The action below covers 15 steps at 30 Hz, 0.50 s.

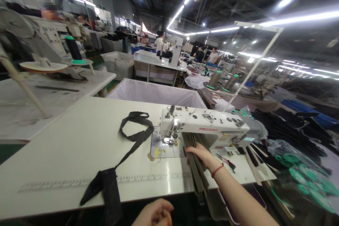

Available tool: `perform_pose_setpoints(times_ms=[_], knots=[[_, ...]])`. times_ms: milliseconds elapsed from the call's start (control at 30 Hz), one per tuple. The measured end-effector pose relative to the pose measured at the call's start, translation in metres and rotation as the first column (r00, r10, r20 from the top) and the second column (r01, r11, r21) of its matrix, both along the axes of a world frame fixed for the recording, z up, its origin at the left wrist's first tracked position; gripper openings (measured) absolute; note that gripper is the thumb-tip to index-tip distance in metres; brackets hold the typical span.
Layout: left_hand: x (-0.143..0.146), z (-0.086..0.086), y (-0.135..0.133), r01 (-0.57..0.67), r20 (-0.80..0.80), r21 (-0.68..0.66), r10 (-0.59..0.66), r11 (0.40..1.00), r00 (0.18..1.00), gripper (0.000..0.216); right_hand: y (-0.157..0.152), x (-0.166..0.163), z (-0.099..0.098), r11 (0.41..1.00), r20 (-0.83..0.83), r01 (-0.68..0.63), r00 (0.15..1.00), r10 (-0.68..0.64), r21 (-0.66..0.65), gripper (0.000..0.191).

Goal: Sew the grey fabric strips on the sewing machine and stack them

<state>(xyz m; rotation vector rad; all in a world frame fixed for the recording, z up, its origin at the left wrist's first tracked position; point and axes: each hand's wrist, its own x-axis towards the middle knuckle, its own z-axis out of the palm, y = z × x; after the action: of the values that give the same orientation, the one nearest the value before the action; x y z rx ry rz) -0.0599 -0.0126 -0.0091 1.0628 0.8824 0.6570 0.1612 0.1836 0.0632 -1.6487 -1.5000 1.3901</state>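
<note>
Beneath the arm of a white sewing machine (209,122), my right hand (202,156) is closed on a bundle of grey-brown fabric strips (197,178). The thumb shows on the left side of the bundle; most of the fingers lie over or behind it. The strips hang past the table's front edge. My left hand (156,213) is below that edge, its fingers curled loosely, and I see nothing in it. Left of the needle plate (165,148), a black fabric strip (137,136) lies looped on the table, its wider end (111,190) draped over the front.
A ruler scale (66,183) runs along the white tabletop (66,141). Small scissors (227,162) lie right of my right hand. A lined bin (159,90) stands behind the table. Green spools in plastic (304,180) and dark fabric (288,134) are at the right. People work farther back.
</note>
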Motion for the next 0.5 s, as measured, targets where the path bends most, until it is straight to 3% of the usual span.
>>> perform_pose_setpoints(times_ms=[100,200,267,300,333,400,433,500], knots=[[-0.030,-0.008,-0.002,-0.295,-0.055,0.036,0.296,0.955,0.954,0.051,0.037,0.001,0.007,0.983,0.277,-0.046,0.961,-0.005,0.178,0.030],[-0.066,-0.019,-0.008,-0.548,-0.189,0.284,0.607,0.786,0.772,0.043,0.039,-0.007,-0.002,0.936,0.515,-0.119,0.854,-0.074,0.331,0.047],[-0.093,-0.021,-0.008,-0.534,-0.294,0.566,0.759,0.628,0.582,0.037,0.024,-0.017,-0.017,0.894,0.633,-0.198,0.766,-0.115,0.401,0.057],[-0.107,-0.020,-0.006,-0.461,-0.344,0.687,0.810,0.562,0.476,0.036,0.016,-0.022,-0.025,0.871,0.679,-0.250,0.723,-0.123,0.423,0.059],[-0.120,-0.016,-0.002,-0.354,-0.405,0.768,0.833,0.534,0.377,0.037,0.009,-0.027,-0.034,0.849,0.720,-0.304,0.683,-0.122,0.433,0.059],[-0.144,-0.005,0.009,-0.177,-0.561,0.783,0.800,0.597,0.215,0.042,-0.001,-0.033,-0.049,0.809,0.783,-0.398,0.610,-0.119,0.433,0.055],[-0.153,0.002,0.015,-0.117,-0.648,0.734,0.741,0.669,0.175,0.045,-0.002,-0.035,-0.054,0.793,0.804,-0.429,0.581,-0.124,0.432,0.052],[-0.165,0.016,0.027,-0.085,-0.733,0.658,0.663,0.748,0.153,0.045,0.001,-0.032,-0.061,0.771,0.830,-0.467,0.539,-0.139,0.433,0.051]])
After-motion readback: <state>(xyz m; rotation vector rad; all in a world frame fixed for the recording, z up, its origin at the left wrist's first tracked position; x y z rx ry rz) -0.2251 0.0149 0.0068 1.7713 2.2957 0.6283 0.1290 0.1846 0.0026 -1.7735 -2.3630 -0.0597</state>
